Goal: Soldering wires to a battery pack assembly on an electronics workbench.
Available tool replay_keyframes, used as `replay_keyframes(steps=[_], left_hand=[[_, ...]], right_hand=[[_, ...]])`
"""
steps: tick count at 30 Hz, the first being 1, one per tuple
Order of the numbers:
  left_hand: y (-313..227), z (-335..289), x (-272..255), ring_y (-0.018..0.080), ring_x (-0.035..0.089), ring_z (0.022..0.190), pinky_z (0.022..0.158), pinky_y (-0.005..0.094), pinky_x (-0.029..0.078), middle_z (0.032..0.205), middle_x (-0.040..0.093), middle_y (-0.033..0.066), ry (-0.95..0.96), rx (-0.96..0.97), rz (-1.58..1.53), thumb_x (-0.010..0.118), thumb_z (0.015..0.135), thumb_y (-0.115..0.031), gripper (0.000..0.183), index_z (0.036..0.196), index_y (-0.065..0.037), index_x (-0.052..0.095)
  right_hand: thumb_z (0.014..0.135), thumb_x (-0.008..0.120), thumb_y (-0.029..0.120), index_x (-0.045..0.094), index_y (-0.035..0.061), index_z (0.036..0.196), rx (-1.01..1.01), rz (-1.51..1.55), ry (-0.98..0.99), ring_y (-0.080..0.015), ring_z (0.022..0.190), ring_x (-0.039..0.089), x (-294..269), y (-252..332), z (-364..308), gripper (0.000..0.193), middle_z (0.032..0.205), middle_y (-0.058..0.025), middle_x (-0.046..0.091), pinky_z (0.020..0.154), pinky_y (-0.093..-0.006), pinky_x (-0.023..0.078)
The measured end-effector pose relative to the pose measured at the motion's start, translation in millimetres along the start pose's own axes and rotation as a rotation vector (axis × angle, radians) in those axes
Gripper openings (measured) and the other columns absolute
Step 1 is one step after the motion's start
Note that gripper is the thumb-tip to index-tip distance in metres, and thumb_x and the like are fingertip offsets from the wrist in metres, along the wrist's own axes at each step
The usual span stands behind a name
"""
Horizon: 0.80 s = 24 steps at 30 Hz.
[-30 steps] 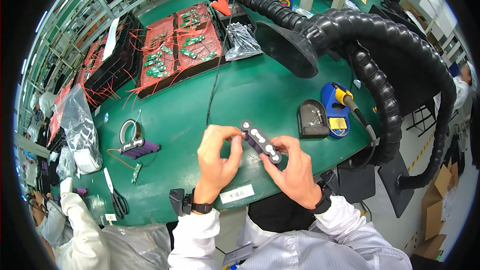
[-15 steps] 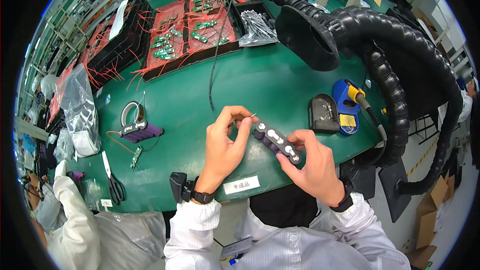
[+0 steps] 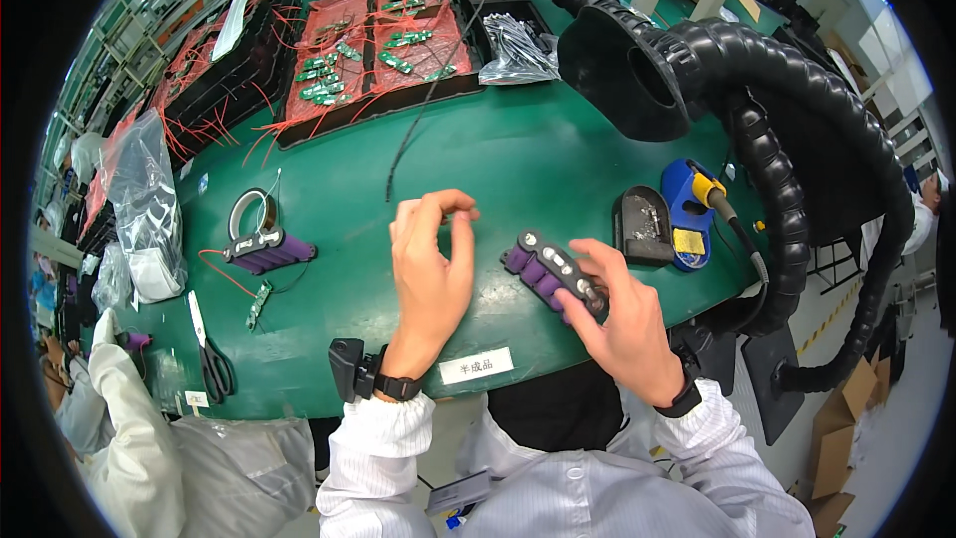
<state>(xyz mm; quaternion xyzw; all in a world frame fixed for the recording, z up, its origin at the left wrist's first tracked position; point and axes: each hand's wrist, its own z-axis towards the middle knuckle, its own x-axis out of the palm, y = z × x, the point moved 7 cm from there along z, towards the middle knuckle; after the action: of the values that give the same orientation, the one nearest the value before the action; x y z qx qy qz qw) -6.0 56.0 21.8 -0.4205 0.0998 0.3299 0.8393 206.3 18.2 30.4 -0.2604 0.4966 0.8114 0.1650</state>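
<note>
A battery pack (image 3: 539, 277) of purple cells, with a black end holder and shiny metal tabs on top, tilts above the green table. My right hand (image 3: 629, 331) grips its right end, thumb on the near side and fingers over the far side. Left of the pack and apart from it is my left hand (image 3: 430, 274). Its fingers are curled, thumb and index finger close together; whatever lies between them is too small to make out. A second purple battery pack (image 3: 271, 251) lies at the left, with a red wire and a small green circuit board (image 3: 259, 305) beside it.
Scissors (image 3: 209, 354) and a tape roll (image 3: 251, 214) lie left. A soldering iron stand (image 3: 689, 219) and black tin (image 3: 642, 227) stand right, under a black fume hose (image 3: 627, 70). Trays of circuit boards (image 3: 373, 105) fill the back. A co-worker's sleeve (image 3: 124, 399) is at left.
My left hand has drawn away from the pack to the left and slightly up. The pack has turned in my right hand, showing more of its purple cells.
</note>
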Motion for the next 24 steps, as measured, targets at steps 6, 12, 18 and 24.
replay_keyframes(steps=[6,12,18,24], left_hand=[[31,1,-5,0.0258,0.061,0.098,0.089,0.0393,0.041,0.101,0.074,0.0038,0.029,-0.147,0.289,0.062,0.098,-0.001,0.014,0.109,-0.007,0.068],[62,5,-3,0.0305,0.061,0.097,0.090,0.0418,0.045,0.097,0.074,0.0071,0.030,-0.137,0.275,0.064,0.094,0.001,0.017,0.108,-0.007,0.069],[87,24,6,0.0331,0.065,0.100,0.091,0.0424,0.049,0.097,0.075,0.0108,-0.002,-0.098,0.211,0.070,0.091,-0.003,0.012,0.101,-0.006,0.076],[89,31,17,0.0350,0.068,0.102,0.093,0.0413,0.053,0.101,0.078,0.0149,-0.037,-0.074,0.241,0.074,0.089,-0.006,0.013,0.100,-0.004,0.080]], right_hand=[[0.096,0.071,-0.003,0.050,-0.0028,0.143,0.261,0.468,-0.009,-0.0183,0.098,0.074,5,-43,-9,0.052,0.111,-0.0152,0.075,0.081,-0.0302,0.058],[0.101,0.067,0.000,0.044,-0.0049,0.151,0.681,1.206,0.042,-0.0182,0.113,0.070,19,-46,-24,0.055,0.129,-0.0130,0.069,0.101,-0.0327,0.058],[0.101,0.066,0.001,0.043,-0.0022,0.153,0.653,1.543,0.256,-0.0192,0.124,0.066,32,-26,-23,0.057,0.137,-0.0123,0.065,0.106,-0.0365,0.057],[0.098,0.068,-0.002,0.035,0.0025,0.155,0.588,1.531,0.213,-0.0231,0.129,0.063,27,-23,-25,0.065,0.142,-0.0130,0.061,0.107,-0.0425,0.055]])
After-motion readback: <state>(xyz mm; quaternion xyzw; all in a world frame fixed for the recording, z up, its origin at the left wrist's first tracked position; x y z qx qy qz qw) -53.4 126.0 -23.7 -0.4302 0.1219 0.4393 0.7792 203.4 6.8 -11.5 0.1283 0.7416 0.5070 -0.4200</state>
